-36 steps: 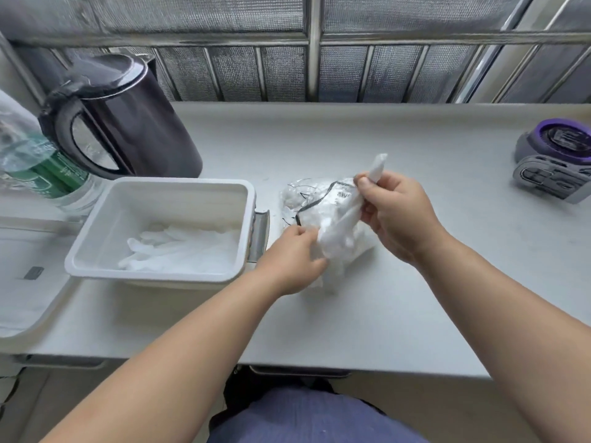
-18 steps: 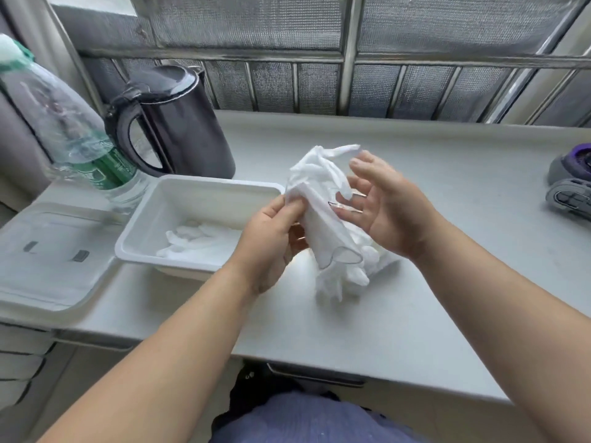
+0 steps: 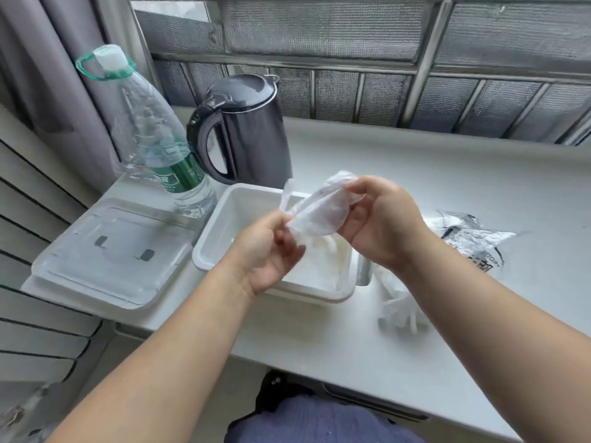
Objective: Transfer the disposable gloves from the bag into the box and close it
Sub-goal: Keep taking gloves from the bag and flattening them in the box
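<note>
At the far left, the clear lid lies flat on the grey counter, just beside the white box, so the box is open and the closing step is not yet done. Behind them stand a plastic water bottle and a dark electric kettle, which have no part in the task.

Inside the box some white gloves already lie, partly hidden behind the hands. Above the box, the left hand pinches with its fingertips one end of a bunch of thin disposable gloves, and the right hand is closed around the other end; both hands carry the bunch over the open box, not yet released.

Further right, a few more gloves lie loose on the counter, close to the right side of the box. Beyond them the crumpled transparent bag lies flat on the counter, and it looks empty or nearly so, though its inside is not clear.

By this judgement the task is past the middle: the held bunch must go down, then the loose gloves, then the lid must go on.
</note>
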Motion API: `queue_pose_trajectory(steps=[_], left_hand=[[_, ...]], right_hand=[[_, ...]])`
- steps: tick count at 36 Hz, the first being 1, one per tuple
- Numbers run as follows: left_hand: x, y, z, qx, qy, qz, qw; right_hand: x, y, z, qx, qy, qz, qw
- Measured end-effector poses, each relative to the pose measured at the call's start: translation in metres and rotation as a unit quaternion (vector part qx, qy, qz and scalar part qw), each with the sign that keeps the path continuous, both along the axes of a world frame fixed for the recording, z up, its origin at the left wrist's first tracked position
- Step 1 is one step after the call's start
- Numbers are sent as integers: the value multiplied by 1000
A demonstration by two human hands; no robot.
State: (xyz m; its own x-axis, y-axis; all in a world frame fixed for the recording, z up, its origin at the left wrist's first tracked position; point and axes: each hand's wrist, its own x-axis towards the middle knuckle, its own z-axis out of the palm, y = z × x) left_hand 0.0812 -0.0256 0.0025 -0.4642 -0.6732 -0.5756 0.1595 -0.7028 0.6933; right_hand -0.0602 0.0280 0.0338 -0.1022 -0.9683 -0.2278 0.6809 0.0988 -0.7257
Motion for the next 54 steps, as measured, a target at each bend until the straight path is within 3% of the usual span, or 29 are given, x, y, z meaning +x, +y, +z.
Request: queue_pose_trajectory(steps=[3,6,9,11,14,17,19,21,24,29,33,35,37,38,40,41,42,44,45,48,50,54], left_hand=[[16,-9,-6,-53,-190,-57,979],[30,-20,-10,-207,-320,-29,924],[38,-34,-1,-371,-314,44,873],[41,-43,6,-416,-234,-8,879],[42,-54,12,-371,-126,-152,907],[44,-65,14,-353,-91,-252,896],[42,-73,16,-324,-51,-339,882],[41,-74,19,-309,-65,-408,856],[42,-78,8,-299,-104,-416,852],[57,-98,-7,-224,-101,-340,908],[73,-115,2,-128,-94,-350,923],[75,-120,8,-122,-135,-350,919],[70,-124,7,-253,-259,-330,872],[67,-124,7,-345,-334,-324,815],[59,-123,0,-511,-443,-335,656],[56,-120,-5,-568,-458,-333,597],[54,-115,-10,-613,-455,-319,561],[48,-104,-20,-679,-421,-295,525],[45,-100,-24,-693,-406,-311,509],[39,-93,-40,-606,-424,-474,478],[35,-94,-52,-541,-440,-551,457],[32,-96,-63,-509,-456,-583,439]], right_hand=[[8,-16,3,1,69,-16,997],[15,-27,3,29,147,-29,988],[18,-34,6,49,141,25,989],[22,-38,12,24,130,93,987],[26,-39,22,-10,109,179,978],[24,-40,26,-3,92,218,972],[22,-41,24,11,95,209,973],[20,-42,20,36,84,180,979],[14,-43,11,66,84,140,984],[17,-48,-6,125,155,58,978],[25,-51,-26,166,219,-20,961],[31,-53,-36,184,265,-35,946],[33,-56,-48,216,352,-62,909],[33,-58,-54,232,413,-73,877],[34,-57,-57,262,529,-63,805],[34,-56,-58,278,579,-29,766],[35,-54,-60,296,623,21,724],[38,-49,-57,303,694,93,646],[40,-47,-56,295,716,98,625],[40,-49,-53,276,755,96,587],[38,-52,-57,271,754,124,585],[41,-58,-74,241,726,218,606]])
